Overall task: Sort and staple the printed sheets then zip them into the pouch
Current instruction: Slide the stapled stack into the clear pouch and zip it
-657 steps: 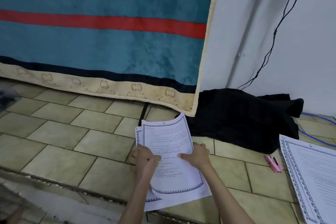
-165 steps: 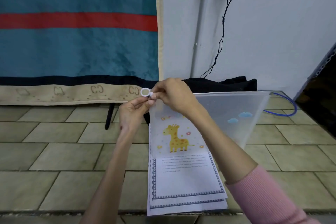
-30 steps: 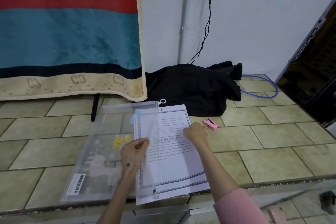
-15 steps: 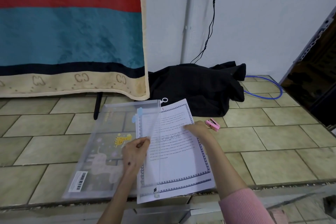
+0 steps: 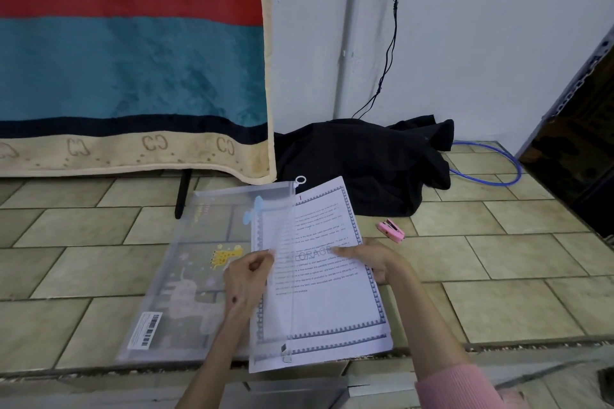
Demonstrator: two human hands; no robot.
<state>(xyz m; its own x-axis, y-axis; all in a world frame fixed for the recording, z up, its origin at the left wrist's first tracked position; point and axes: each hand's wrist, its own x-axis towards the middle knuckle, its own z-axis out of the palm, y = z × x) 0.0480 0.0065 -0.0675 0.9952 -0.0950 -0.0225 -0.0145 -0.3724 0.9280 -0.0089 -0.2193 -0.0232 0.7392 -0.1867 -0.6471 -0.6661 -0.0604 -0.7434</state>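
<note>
A translucent zip pouch with a giraffe print lies flat on the tiled floor, its open edge facing right and its white ring puller at the far corner. A stack of printed sheets with patterned borders lies partly inside that open edge. My left hand pinches the pouch's upper flap at the opening. My right hand rests on the sheets, gripping their right edge. A pink stapler lies on the floor just beyond my right hand.
A black cloth bundle sits against the white wall behind the sheets. A teal and red blanket hangs at the left. A blue cable loops at the right. A step edge runs along the near side.
The sheets have turned and slid a little further left into the pouch opening. My right hand has shifted with them; my left hand keeps the flap raised.
</note>
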